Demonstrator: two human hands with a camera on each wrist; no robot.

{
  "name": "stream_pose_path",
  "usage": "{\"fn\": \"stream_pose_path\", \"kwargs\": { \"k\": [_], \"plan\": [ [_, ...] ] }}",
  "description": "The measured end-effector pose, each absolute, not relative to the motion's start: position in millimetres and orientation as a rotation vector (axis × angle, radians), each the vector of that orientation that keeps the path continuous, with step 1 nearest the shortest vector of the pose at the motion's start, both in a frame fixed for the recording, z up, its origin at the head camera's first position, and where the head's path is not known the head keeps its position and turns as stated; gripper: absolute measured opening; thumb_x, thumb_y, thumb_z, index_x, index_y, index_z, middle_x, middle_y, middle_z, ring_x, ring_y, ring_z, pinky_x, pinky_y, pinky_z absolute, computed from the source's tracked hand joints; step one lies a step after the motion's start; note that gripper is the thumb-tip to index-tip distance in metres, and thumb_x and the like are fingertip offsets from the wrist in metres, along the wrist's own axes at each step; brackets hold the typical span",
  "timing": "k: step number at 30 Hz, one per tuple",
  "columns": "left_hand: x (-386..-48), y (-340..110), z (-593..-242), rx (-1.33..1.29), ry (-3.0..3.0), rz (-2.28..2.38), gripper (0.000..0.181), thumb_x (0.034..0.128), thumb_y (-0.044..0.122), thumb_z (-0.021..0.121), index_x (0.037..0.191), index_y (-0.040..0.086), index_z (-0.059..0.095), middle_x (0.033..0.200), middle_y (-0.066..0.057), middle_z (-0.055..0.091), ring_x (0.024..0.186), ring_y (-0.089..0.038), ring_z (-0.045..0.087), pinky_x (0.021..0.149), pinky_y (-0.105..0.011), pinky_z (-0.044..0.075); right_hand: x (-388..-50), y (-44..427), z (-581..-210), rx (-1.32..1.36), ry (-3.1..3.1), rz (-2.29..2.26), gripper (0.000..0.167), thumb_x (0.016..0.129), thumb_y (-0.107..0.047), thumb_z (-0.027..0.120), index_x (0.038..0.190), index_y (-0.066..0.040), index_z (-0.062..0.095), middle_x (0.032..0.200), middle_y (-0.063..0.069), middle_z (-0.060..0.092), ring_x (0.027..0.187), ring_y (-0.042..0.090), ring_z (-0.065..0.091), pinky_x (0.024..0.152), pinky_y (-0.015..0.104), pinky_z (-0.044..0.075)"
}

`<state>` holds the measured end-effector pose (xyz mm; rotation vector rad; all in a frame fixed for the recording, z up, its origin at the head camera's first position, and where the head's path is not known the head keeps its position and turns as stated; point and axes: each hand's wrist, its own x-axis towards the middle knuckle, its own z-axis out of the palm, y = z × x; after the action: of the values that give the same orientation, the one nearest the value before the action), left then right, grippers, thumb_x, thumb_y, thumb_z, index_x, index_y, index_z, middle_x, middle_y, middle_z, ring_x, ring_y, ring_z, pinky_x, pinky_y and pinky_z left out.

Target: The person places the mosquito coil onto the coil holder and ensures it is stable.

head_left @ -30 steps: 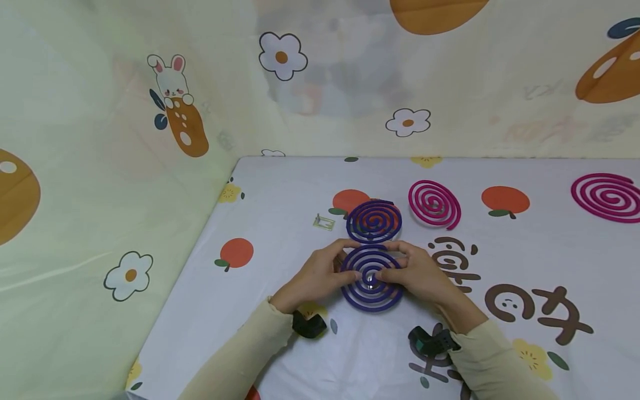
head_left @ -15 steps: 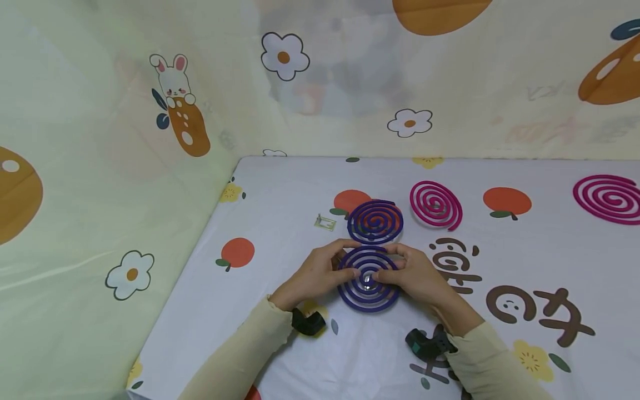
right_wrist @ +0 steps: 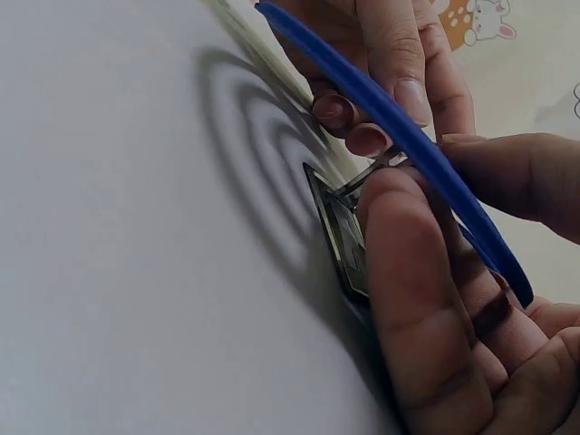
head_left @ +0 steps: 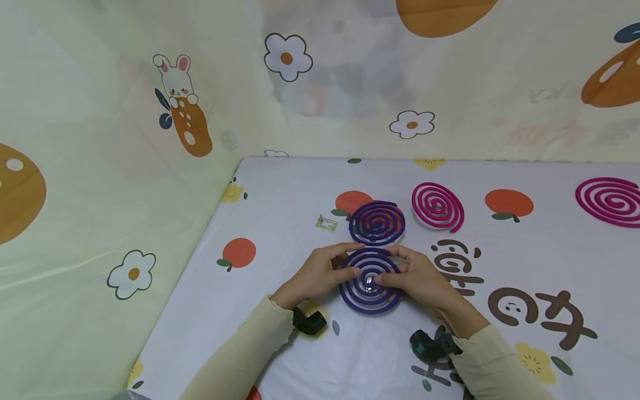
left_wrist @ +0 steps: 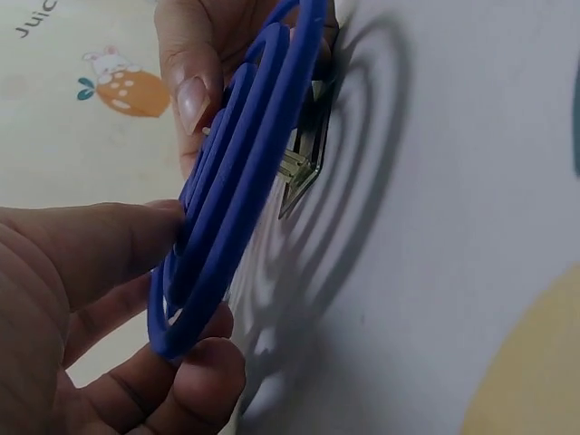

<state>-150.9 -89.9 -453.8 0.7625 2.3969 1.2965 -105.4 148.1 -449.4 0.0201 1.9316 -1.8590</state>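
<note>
A dark blue mosquito coil [head_left: 370,312] is held just above the table by both hands, tilted, its shadow falling on the cloth in the wrist views. My left hand [head_left: 320,272] pinches its left side, thumb on the upper face and fingers at the rim and beneath. My right hand [head_left: 420,278] pinches the right side, thumb near the spiral's centre. Under the coil a small metal coil stand [right_wrist: 340,240] touches or nearly touches my right fingers; its upright prong points at the coil's centre. Whether the prong passes through the coil is hard to tell.
Just beyond the hands lies a second blue coil [head_left: 376,243]. A loose metal stand [head_left: 327,223] is to its left. Behind on the right sits a pink coil [head_left: 454,226], with another pink coil [head_left: 607,223] at the far right. Printed sheets wall the back and left.
Little differs. Both hands keep the same grip on the blue coil, which shifts only very slightly; the head view itself has drifted a little.
</note>
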Motion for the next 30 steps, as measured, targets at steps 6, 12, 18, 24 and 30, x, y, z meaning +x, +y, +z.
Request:
{"fn": "stream_pose_path", "kwargs": {
  "k": [6,12,18,24,30],
  "plan": [
    [-151.9,-91.4,-453.8,0.760,2.366,1.293,0.051,0.0977,0.021,0.076,0.147,0.015,0.061,0.092,0.001,0.065,0.075,-0.008,0.056,0.067,-0.022,0.045,-105.8,149.7,-450.6,0.011,1.912,-1.869,0.072,0.094,-0.007,0.076,0.152,0.007,0.036,0.113,0.020,0.076,0.096,0.019,0.075,0.080,0.030,0.061],
    [-151.8,-92.2,-453.7,0.758,2.357,1.284,0.052,0.0984,0.021,0.075,0.148,0.015,0.059,0.096,0.001,0.066,0.076,-0.009,0.056,0.067,-0.022,0.046,-106.4,150.8,-451.6,0.000,1.916,-1.861,0.071,0.095,-0.008,0.076,0.152,0.006,0.036,0.110,0.018,0.076,0.091,0.018,0.074,0.074,0.032,0.062],
    [-152.4,-92.1,-455.1,0.756,2.364,1.274,0.053,0.0984,0.022,0.075,0.148,0.016,0.059,0.099,0.001,0.067,0.077,-0.008,0.056,0.068,-0.023,0.046,-106.3,151.7,-452.2,-0.005,1.950,-1.839,0.074,0.094,-0.010,0.077,0.153,0.006,0.035,0.104,0.015,0.077,0.085,0.016,0.073,0.065,0.031,0.060],
    [-153.1,-92.2,-455.2,0.764,2.372,1.273,0.053,0.0977,0.023,0.076,0.147,0.016,0.060,0.104,-0.001,0.067,0.077,-0.008,0.056,0.068,-0.023,0.046,-106.5,153.4,-451.8,0.004,1.972,-1.818,0.075,0.094,-0.013,0.078,0.154,0.005,0.035,0.105,0.014,0.077,0.086,0.018,0.073,0.065,0.032,0.060],
    [-153.4,-93.3,-456.6,0.783,2.378,1.247,0.056,0.0964,0.024,0.077,0.148,0.016,0.058,0.113,-0.001,0.068,0.083,-0.010,0.057,0.072,-0.024,0.046,-107.9,154.8,-453.0,0.010,1.989,-1.805,0.074,0.094,-0.014,0.078,0.152,0.004,0.037,0.101,0.013,0.077,0.085,0.018,0.073,0.064,0.033,0.060]
  ]
}}
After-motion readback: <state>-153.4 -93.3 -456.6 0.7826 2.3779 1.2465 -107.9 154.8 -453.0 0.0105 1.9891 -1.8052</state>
